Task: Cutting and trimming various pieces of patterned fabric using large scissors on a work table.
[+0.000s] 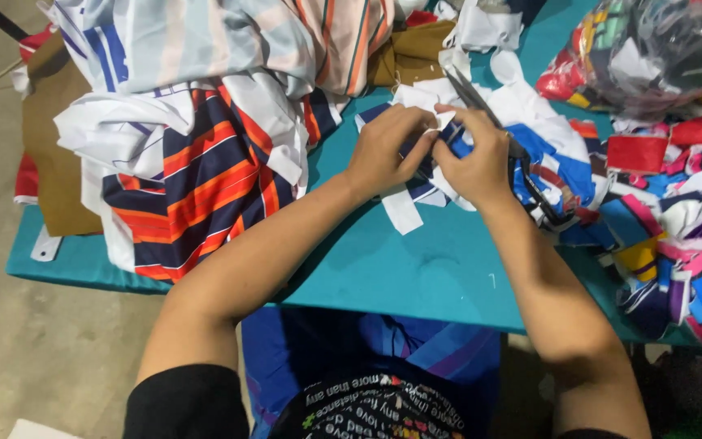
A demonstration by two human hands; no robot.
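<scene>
In the head view we see the left hand (383, 150) and the right hand (474, 158) close together at upper centre, both pinching a small white and blue fabric scrap (436, 130). The right hand also grips long dark scissors (481, 102), their blades slanting toward the top. Beneath lies a smooth teal table (416, 268). At upper left we see a soft heap of striped cloth (197, 154); at right, a litter of bright cut scraps (676, 219) below a glossy plastic bag (652, 49).

hands (432, 150) on fabric scrap (404, 210) (teal table (416, 268))
</scene>
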